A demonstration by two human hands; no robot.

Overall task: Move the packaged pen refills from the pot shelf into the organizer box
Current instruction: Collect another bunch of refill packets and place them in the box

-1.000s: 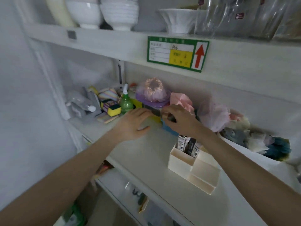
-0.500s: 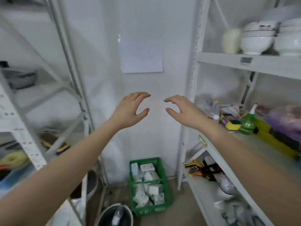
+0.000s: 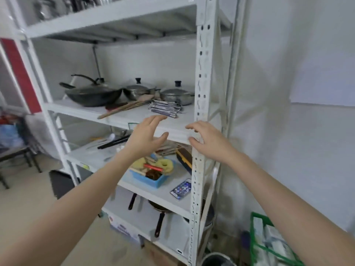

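A stack of packaged pen refills (image 3: 166, 109) lies on the white pot shelf (image 3: 134, 116), in front of a lidded steel pot (image 3: 177, 94). My left hand (image 3: 147, 136) is raised in front of the shelf edge, just below and left of the stack, with fingers spread and nothing in it. My right hand (image 3: 208, 140) hovers at the shelf's front right corner by the upright post, fingers loosely curved and empty. The organizer box is out of view.
A black wok (image 3: 93, 94), a second lidded pot (image 3: 138, 90) and a wooden spatula (image 3: 123, 108) share the shelf. The perforated post (image 3: 201, 93) stands right of the stack. Below sit a blue tray (image 3: 148, 174), a phone (image 3: 181, 189) and pans. A green crate (image 3: 272, 244) stands on the floor.
The view has swung left from the shelf with the organizer box, past the wall, to the pot shelf. Both empty hands have come up to the shelf edge near the refill stack.
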